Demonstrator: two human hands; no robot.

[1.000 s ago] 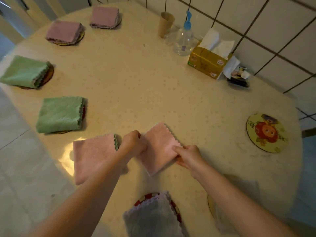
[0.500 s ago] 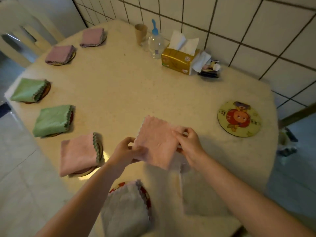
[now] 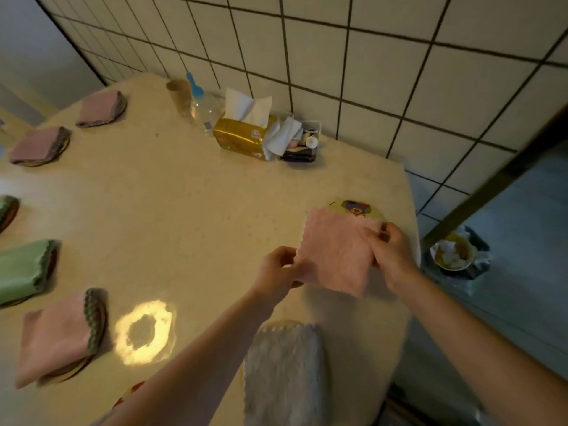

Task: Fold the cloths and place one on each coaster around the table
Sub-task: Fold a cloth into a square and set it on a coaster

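I hold a folded pink cloth [image 3: 335, 252] between both hands, just above the table near its right edge. My left hand [image 3: 278, 267] pinches its lower left corner; my right hand [image 3: 392, 252] grips its right side. The cloth covers most of a yellow cartoon coaster [image 3: 356, 208], whose far rim shows behind it. A grey folded cloth [image 3: 284, 370] lies on a coaster near me. Along the left edge sit a pink cloth [image 3: 60, 335], a green cloth [image 3: 26, 269], and two pink cloths [image 3: 38, 145] [image 3: 101, 108] on coasters.
A gold tissue box [image 3: 241, 135], a clear spray bottle [image 3: 203, 109], a brown paper cup [image 3: 179, 93] and a small tray of items [image 3: 302, 142] stand by the tiled wall. A waste bin [image 3: 455, 253] sits on the floor to the right of the table.
Both hands lifted the pink cloth off the table's middle and carried it right, over the cartoon coaster. My view swung right with it.
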